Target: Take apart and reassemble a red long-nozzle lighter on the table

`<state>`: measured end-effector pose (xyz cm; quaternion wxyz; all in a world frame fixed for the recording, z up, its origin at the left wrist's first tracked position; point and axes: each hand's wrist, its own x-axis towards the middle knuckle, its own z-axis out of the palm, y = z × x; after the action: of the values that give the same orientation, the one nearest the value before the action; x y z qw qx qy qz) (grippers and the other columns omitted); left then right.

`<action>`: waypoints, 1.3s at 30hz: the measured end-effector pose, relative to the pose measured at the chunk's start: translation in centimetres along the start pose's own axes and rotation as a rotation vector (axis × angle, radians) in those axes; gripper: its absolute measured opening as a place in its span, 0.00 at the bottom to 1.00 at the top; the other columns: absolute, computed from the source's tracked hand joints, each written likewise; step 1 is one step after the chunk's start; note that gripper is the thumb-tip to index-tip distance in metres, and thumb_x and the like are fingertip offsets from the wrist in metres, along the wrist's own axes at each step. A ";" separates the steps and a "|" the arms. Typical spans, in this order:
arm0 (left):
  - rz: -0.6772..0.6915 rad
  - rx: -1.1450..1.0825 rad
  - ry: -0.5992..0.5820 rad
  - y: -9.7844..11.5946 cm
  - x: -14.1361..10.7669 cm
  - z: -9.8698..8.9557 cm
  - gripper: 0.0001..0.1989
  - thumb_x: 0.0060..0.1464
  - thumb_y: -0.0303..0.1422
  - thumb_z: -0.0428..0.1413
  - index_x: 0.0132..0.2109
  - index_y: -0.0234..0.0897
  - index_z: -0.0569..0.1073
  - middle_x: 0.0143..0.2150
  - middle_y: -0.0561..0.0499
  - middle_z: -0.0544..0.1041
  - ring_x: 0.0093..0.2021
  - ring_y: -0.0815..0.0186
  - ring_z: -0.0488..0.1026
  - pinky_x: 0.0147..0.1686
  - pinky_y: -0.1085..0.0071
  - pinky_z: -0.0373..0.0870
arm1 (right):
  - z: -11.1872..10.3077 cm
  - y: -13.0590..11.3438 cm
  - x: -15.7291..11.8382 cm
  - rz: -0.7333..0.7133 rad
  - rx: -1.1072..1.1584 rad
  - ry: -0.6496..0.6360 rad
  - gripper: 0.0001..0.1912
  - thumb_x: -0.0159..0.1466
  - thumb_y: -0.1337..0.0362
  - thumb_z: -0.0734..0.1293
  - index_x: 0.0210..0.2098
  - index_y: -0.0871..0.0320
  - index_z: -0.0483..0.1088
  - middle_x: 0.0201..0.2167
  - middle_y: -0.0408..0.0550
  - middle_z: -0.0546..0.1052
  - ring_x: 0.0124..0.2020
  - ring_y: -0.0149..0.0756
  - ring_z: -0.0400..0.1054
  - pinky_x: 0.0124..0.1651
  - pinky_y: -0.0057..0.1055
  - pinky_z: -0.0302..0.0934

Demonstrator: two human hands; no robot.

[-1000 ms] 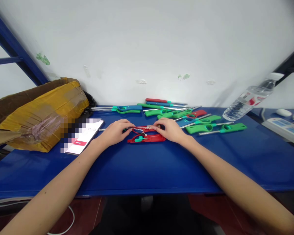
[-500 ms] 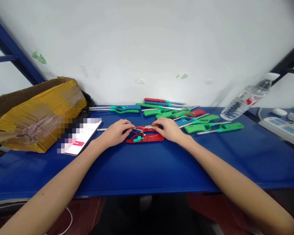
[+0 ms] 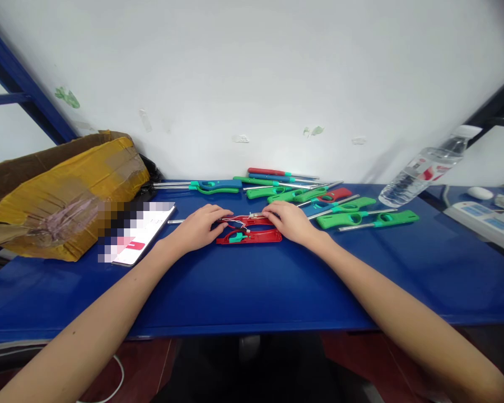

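Note:
My left hand [image 3: 204,226] pinches the front end of an opened red lighter casing half [image 3: 260,221]. From that end a thin metal tube [image 3: 175,222] sticks out to the left, past my knuckles. White and dark wires [image 3: 238,224] lie loosely by my left fingertips. My right hand [image 3: 292,221] has its fingers closed at the rear end of the same half, beside a small silvery fitting [image 3: 255,215]; the fingers hide most of that end. Just nearer to me lies the other red casing half [image 3: 262,237], with a teal trigger [image 3: 237,238] in it.
Several long-nosed lighters [image 3: 348,219] lie behind and to the right, one blue-and-green lighter [image 3: 218,185] at back left. A phone [image 3: 145,235] and a taped cardboard box [image 3: 75,196] are on the left. A water bottle [image 3: 422,170] and a white power strip [image 3: 483,218] stand right.
My right fingers have shifted slightly at the rear of the red half, and the brassy piece seen there before is now mostly out of sight. My left hand has barely moved.

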<state>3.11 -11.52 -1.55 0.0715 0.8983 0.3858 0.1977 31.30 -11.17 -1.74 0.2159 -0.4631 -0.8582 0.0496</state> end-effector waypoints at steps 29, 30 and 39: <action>0.007 -0.053 0.033 1.2 0.4 0.5 0.18 0.65 0.39 0.48 0.56 0.40 0.73 0.53 0.43 0.74 0.53 0.55 0.69 0.55 0.54 0.67 | -0.1 -0.6 0.0 -0.084 -0.197 -0.056 0.16 0.72 0.64 0.57 0.45 0.58 0.77 0.45 0.54 0.78 0.44 0.42 0.72 0.43 0.33 0.63; 0.021 -0.048 0.028 1.4 0.4 0.5 0.18 0.65 0.39 0.48 0.56 0.40 0.73 0.53 0.43 0.74 0.53 0.55 0.69 0.55 0.54 0.67 | -0.1 -0.5 0.0 -0.086 -0.189 -0.052 0.16 0.71 0.64 0.58 0.46 0.58 0.77 0.44 0.54 0.78 0.44 0.42 0.72 0.44 0.33 0.63; 0.028 -0.030 0.165 3.2 0.8 1.0 0.15 0.65 0.38 0.49 0.49 0.36 0.76 0.54 0.41 0.72 0.55 0.54 0.68 0.56 0.54 0.68 | 0.0 -0.4 -0.1 -0.083 -0.026 0.064 0.14 0.70 0.63 0.60 0.46 0.56 0.77 0.46 0.51 0.78 0.46 0.41 0.72 0.46 0.34 0.65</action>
<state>6.14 -13.10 -1.34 0.0501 0.8831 0.3749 0.2776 31.02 -11.47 -1.63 0.2393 -0.4313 -0.8698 0.0148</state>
